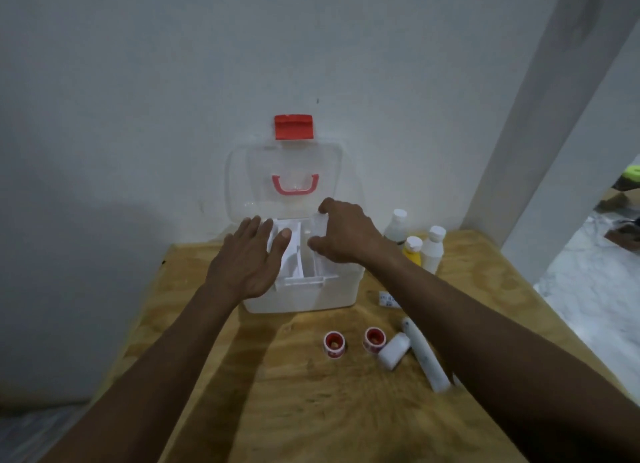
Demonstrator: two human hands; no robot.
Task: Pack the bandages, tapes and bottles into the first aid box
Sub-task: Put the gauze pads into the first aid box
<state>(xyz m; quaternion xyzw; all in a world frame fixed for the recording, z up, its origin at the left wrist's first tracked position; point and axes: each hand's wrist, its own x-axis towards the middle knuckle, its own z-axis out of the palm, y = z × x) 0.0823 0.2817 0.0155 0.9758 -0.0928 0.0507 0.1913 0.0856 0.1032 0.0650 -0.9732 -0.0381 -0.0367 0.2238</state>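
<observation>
The white first aid box (304,298) stands on the wooden table with its clear lid (294,182) raised against the wall. My left hand (249,258) lies flat with straight fingers over the box's left side, on white folded material in the inner tray. My right hand (343,232) grips a white bandage roll (320,227) over the tray's right part. Two red-and-white tape rolls (334,344) (373,339), a small white bottle (394,351) on its side and a long white roll (424,355) lie in front of the box.
Three bottles stand right of the box: a clear one (397,225), a yellow one (412,251) and a white one (434,249). A small printed packet (387,299) lies beside the box. The table's right edge meets a white pillar (540,150); the wall is directly behind.
</observation>
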